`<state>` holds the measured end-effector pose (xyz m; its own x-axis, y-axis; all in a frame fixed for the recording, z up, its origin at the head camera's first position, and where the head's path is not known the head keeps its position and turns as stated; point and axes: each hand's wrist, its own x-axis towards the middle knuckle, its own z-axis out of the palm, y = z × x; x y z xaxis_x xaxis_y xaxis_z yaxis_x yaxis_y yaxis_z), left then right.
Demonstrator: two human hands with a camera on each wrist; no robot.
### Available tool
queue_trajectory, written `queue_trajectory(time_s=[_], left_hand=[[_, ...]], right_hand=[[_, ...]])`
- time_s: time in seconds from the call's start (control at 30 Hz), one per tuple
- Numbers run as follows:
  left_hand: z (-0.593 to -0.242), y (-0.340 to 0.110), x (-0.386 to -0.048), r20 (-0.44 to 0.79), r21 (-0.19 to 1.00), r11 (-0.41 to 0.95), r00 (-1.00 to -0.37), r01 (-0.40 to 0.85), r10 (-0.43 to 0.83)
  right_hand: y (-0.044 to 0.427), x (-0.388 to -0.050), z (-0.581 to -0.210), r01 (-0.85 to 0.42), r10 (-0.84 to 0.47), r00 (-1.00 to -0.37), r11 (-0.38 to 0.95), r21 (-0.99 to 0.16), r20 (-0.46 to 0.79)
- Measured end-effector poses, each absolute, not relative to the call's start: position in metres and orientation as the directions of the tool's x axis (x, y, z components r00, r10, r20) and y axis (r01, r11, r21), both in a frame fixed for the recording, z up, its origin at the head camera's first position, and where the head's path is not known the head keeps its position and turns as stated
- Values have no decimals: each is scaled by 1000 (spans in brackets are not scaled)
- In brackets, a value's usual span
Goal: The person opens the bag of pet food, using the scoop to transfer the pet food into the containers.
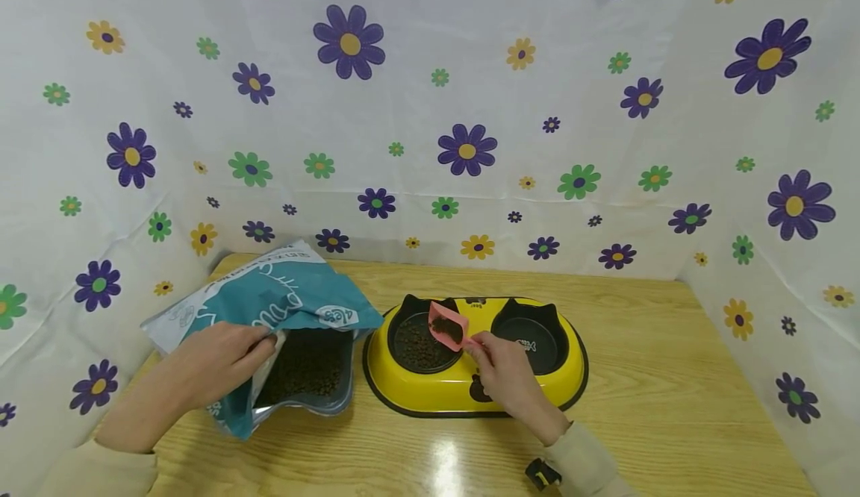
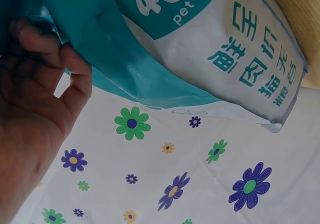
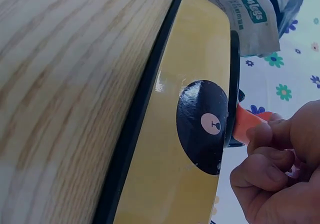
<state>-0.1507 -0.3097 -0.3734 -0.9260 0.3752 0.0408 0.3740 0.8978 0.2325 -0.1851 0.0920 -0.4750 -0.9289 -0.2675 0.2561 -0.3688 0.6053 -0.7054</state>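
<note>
My left hand [image 1: 215,363] pinches the edge of a teal and white pet food bag [image 1: 275,288], holding its flap up. Brown kibble [image 1: 305,370] shows beneath the flap, inside a translucent grey rim [image 1: 325,409]. My right hand [image 1: 507,377] grips the handle of a small pink scoop [image 1: 449,312] that carries some kibble. The scoop hangs tilted over the inner side of the left black bowl [image 1: 425,363], where kibble covers the bottom. The right black bowl [image 1: 517,329] shows a fishbone print. Both bowls sit in a yellow stand [image 1: 437,396].
Everything stands on a wooden table [image 1: 672,377]. A white flowered cloth [image 1: 416,94] rises behind it and on both sides. The bag lies left of the bowl stand, close beside it. A small black device [image 1: 540,474] sits at my right cuff.
</note>
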Motion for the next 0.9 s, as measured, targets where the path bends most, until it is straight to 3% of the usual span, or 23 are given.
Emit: queue_trajectory(time_s=[0.9], left_hand=[[-375,-310,-152,46,243,899,-930,364,364]], right_hand=[[86,-181,-472,-453,-303,-885,737,-502,353]])
